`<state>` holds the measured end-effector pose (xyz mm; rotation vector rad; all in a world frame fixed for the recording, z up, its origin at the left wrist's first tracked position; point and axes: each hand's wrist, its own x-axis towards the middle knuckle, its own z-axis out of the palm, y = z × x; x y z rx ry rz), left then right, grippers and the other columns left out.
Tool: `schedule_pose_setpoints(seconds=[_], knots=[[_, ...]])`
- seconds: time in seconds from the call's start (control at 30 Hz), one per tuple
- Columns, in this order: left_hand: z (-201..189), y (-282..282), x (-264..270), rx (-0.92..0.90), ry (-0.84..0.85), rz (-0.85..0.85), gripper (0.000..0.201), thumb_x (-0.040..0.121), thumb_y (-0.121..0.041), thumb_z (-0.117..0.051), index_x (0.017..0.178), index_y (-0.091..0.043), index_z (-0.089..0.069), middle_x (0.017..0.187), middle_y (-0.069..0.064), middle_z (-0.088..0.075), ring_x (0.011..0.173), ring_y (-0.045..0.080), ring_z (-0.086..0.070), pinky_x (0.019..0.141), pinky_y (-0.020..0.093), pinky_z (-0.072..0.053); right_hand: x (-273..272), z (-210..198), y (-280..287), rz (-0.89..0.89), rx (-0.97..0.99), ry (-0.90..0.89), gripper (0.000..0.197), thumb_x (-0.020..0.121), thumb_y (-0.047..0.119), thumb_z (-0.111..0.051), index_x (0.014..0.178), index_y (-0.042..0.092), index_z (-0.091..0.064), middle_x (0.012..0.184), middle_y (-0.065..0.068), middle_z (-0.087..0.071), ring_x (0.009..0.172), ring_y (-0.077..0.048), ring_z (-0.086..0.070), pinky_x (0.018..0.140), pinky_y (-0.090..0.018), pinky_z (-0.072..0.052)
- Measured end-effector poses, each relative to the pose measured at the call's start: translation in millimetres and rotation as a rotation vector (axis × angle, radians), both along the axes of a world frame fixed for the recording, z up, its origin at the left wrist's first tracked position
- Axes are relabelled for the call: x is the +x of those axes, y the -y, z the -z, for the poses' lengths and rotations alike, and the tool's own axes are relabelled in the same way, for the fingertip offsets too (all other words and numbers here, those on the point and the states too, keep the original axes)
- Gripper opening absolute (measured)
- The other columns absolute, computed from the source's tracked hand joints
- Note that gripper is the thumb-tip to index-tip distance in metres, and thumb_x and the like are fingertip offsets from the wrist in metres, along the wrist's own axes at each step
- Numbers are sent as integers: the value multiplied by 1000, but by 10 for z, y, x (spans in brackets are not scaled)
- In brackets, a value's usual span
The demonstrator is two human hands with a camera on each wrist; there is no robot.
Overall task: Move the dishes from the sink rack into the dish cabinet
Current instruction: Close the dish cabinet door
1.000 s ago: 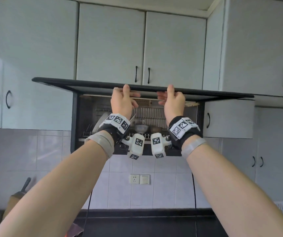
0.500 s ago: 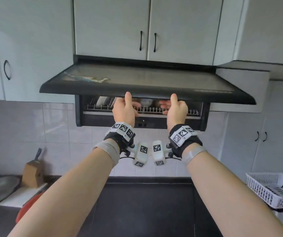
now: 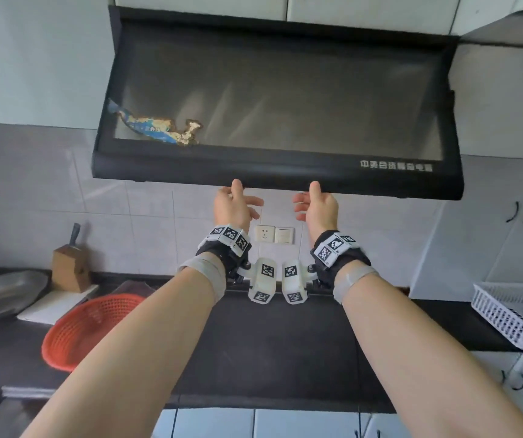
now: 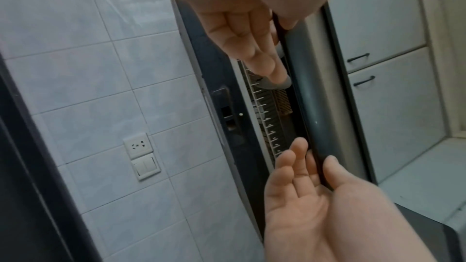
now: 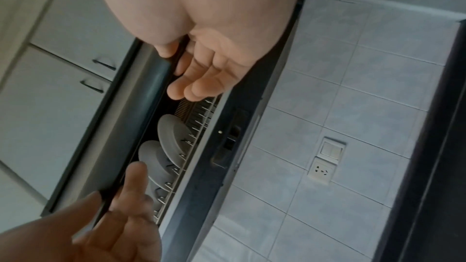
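Home kitchen. Pale wall cabinets (image 3: 32, 58) with black loop handles ran over grey-tiled backsplash (image 3: 146, 210). Dark countertop (image 3: 285, 349) carried wooden knife block (image 3: 70, 268), orange plastic colander (image 3: 86, 330), metal pan (image 3: 4, 294), white plastic basket (image 3: 519, 314). Wall socket (image 3: 265, 233) and light switch (image 3: 284, 235) sat side by side on tiles. Black dish cabinet (image 3: 277, 99) hung under upper cupboards; wrist views showed white plates (image 5: 174, 138) standing on wire rack (image 5: 191, 146) inside.
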<state>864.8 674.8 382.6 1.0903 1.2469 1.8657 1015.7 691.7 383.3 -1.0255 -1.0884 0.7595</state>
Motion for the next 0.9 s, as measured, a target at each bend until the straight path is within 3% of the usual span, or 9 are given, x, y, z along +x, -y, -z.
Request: schedule_pose_setpoints(seconds=[0.1,0.33,0.63,0.9], knots=[[98,-205,-47,-51,31,40,46,106,-41,-38,120,0,-53,68,5,-74,41,15,-52,48,24,-41,8,151,-252,-19,-42,26,40,104,38,-38,98,5,-60,78,0,-70,62,-13,-60,54,-25,-46],[294,-811,-132,-139,13,95,54,104,-51,-39,123,-2,-51,66,5,-76,47,17,-59,48,23,-45,-78,395,-903,-22,-119,12,33,104,39,-37,91,14,-54,80,1,-63,58,-12,-53,58,-28,-44],[384,-1635,-190,-172,-11,184,66,102,-62,-28,126,-4,-49,74,7,-77,47,21,-59,44,23,-44,-238,520,-1681,20,-145,-24,38,105,40,-35,106,8,-55,83,2,-62,55,-11,-48,53,-25,-39],[443,-1975,-236,-155,-43,199,66,104,-59,-25,129,-3,-48,83,12,-77,48,22,-60,40,18,-43,-192,622,-1906,64,-115,31,38,102,48,-40,112,13,-52,87,1,-62,71,-12,-52,66,-27,-43]])
